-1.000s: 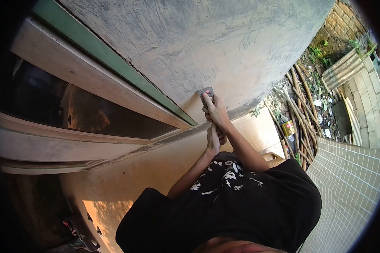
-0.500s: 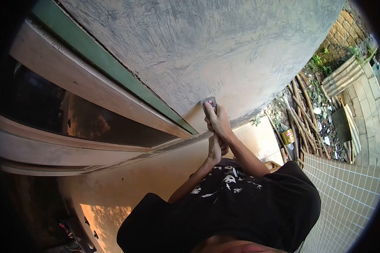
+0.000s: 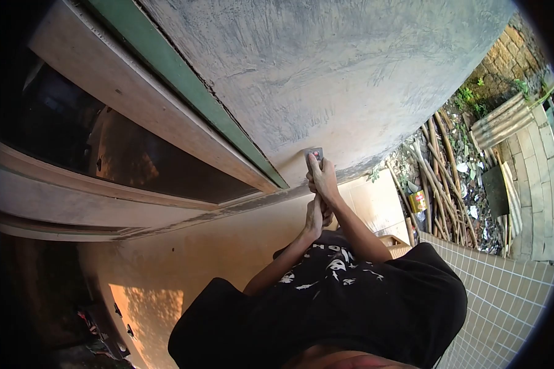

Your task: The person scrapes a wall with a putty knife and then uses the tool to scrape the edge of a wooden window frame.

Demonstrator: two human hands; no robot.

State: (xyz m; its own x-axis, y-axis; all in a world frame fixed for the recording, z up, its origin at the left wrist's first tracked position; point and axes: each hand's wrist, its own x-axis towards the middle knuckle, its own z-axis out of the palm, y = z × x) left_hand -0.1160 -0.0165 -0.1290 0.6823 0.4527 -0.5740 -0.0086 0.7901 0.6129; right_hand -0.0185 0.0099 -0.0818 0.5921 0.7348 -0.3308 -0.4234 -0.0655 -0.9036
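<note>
Both my hands hold a small metal scraper (image 3: pixel 314 154) pressed flat against a grey, streaked plaster wall (image 3: pixel 326 67). My right hand (image 3: pixel 324 179) is the upper one, its fingers pushing on the blade, which has a red spot. Just below it, my left hand (image 3: pixel 314 216) is closed around what seems to be the handle, which is hidden. The blade sits near the boundary between the grey plaster and the bare tan wall (image 3: pixel 228 246) below. My black printed shirt (image 3: pixel 338 295) fills the bottom of the view.
A green strip (image 3: pixel 191 86) and a pale window frame (image 3: pixel 123 104) with dark glass run along the left. At right are a tiled surface (image 3: pixel 505 289), bamboo poles (image 3: pixel 440 166), a tin can (image 3: pixel 420 200), cardboard (image 3: pixel 378 197) and rubble.
The scraper and both hands have shifted slightly down and to the right along the wall. My grip is unchanged.
</note>
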